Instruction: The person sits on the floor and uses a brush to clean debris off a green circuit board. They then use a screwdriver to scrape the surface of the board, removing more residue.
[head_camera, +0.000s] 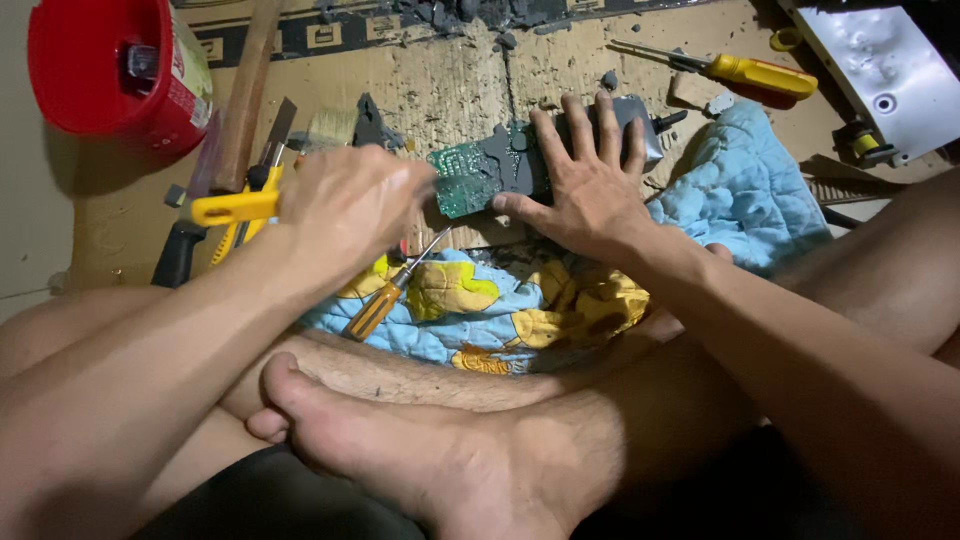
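Two bare hands are working on a green circuit board (470, 178) lying on cardboard (440, 90) above a blue and yellow cloth (480, 300). The right hand (590, 190) is pressing down flat, fingers spread, on the board's dark grey casing (600, 125). The left hand (345, 205), blurred, is clenching around something at the board's left edge; what it is gripping cannot be told. An orange-handled screwdriver (385, 300) is lying on the cloth just below the board. Left of the board, a yellow utility knife (235, 207) and red bucket (110, 65) are resting; a yellow-handled screwdriver (745, 72) is sitting upper right.
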